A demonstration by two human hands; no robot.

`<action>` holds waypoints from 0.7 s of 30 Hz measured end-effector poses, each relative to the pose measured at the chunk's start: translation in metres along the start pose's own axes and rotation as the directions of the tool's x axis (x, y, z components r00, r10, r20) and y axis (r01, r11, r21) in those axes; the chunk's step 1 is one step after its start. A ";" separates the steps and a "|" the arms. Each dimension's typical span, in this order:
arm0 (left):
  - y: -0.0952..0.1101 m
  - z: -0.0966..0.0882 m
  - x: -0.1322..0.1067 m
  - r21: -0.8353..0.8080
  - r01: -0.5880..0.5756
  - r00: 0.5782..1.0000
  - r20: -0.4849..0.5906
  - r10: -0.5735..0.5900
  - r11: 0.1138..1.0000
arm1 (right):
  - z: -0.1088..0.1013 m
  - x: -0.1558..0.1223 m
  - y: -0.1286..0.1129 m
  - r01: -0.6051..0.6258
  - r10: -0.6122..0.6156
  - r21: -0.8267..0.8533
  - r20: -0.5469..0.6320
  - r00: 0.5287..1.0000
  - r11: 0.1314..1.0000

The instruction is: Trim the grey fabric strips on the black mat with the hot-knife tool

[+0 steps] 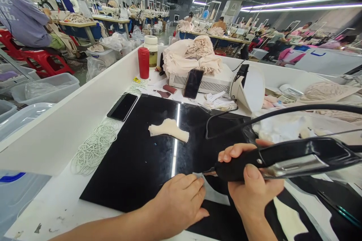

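Note:
My right hand (251, 192) is wrapped round the grip of a black corded hand tool (299, 158) with a silver metal plate along its side. The tool's narrow metal tip points left and reaches a thin grey-white piece of material (216, 192) on the glossy black board (135, 150). My left hand (181, 199) lies flat on that piece just left of the tip, fingers stretched out and thumb apart. Farther back on the board rests a small cream cut fabric piece (169, 129). What lies beneath my left palm is hidden.
Behind the board stand a dark phone (193, 84), a red tumbler (143, 63) and a white box (181, 81) topped with cream fabric. A tablet (122, 107) and tangled pale cord (96, 145) lie left. Scissors (336, 207) sit at right. The tool's black cable (305, 108) arches over the right side.

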State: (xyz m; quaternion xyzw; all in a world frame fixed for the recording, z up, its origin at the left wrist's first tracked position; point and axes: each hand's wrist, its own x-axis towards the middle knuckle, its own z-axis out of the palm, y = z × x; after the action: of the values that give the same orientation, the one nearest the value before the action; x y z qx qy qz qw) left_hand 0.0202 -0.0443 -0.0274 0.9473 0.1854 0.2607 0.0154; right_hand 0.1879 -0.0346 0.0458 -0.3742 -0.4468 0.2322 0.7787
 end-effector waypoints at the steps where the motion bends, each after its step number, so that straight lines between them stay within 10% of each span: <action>1: 0.000 0.000 0.000 0.000 -0.001 1.000 -0.004 0.001 1.000 | 0.000 0.000 0.001 0.004 -0.004 -0.003 -0.003 1.000 1.000; 21: -0.002 0.001 -0.001 0.027 -0.002 1.000 -0.015 0.003 1.000 | 0.003 -0.005 0.003 0.002 -0.004 0.041 0.047 0.999 0.999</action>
State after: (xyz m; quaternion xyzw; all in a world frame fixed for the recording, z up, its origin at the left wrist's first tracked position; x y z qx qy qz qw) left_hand 0.0186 -0.0427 -0.0289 0.9457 0.1878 0.2653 0.0009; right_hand 0.1823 -0.0357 0.0420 -0.3519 -0.4606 0.2489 0.7759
